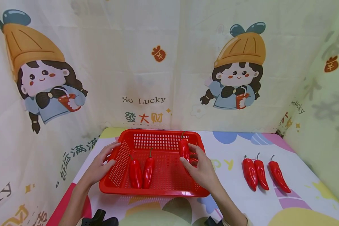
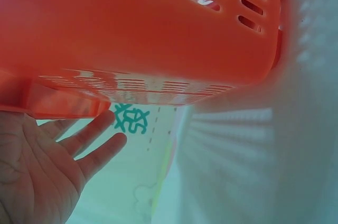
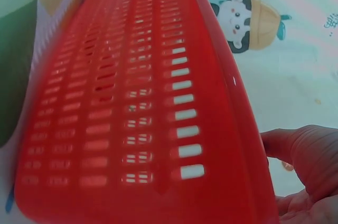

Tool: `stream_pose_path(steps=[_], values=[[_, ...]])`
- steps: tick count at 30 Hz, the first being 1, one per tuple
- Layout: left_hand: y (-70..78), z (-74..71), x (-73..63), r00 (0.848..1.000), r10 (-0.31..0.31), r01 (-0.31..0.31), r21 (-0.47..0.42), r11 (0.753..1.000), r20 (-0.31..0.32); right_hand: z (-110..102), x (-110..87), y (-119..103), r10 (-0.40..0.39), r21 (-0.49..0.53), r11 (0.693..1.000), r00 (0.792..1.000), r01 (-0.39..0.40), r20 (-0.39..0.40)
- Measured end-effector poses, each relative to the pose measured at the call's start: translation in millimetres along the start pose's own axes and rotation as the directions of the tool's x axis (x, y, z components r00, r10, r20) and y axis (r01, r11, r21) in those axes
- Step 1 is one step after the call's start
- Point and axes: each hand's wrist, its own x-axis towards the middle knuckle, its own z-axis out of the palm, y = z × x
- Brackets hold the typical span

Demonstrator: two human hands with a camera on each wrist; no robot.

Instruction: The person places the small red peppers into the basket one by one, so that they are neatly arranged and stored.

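A red plastic basket (image 1: pixel 158 192) with slotted walls stands on the table in front of me. My left hand (image 1: pixel 100 166) rests at its left rim; the left wrist view shows those fingers (image 2: pixel 95 155) stretched out beside the basket wall. Over the basket's right side, my right hand (image 1: pixel 201 171) holds a red chili pepper (image 1: pixel 183 149) between thumb and fingers, stem up. Two more chili peppers, one (image 1: pixel 135 174) beside the other (image 1: pixel 148 172), lie inside the basket toward the left. In the right wrist view the basket wall hides the held pepper.
Three red chili peppers lie on the tabletop to the right: two close together (image 1: pixel 250 174) and one (image 1: pixel 279 177) slightly apart. A patterned cloth (image 1: pixel 186 62) with cartoon figures hangs behind the table and along both sides. The tablecloth (image 1: pixel 223 147) is white with colored shapes.
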Motion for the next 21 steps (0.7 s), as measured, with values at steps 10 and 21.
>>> stream_pose_path(steps=[10, 21], values=[[-0.1, -0.2, -0.9, 1.0, 0.005, -0.005, -0.004, 1.0, 0.005, 12, 0.6, -5, 0.012, 0.017, 1.0, 0.999, -0.012, 0.033], [-0.1, -0.1, -0.8, 1.0, 0.003, -0.003, 0.0, 1.0, 0.005, 22, 2.8, -5, 0.046, 0.0, 0.999, 0.996, -0.046, 0.077]])
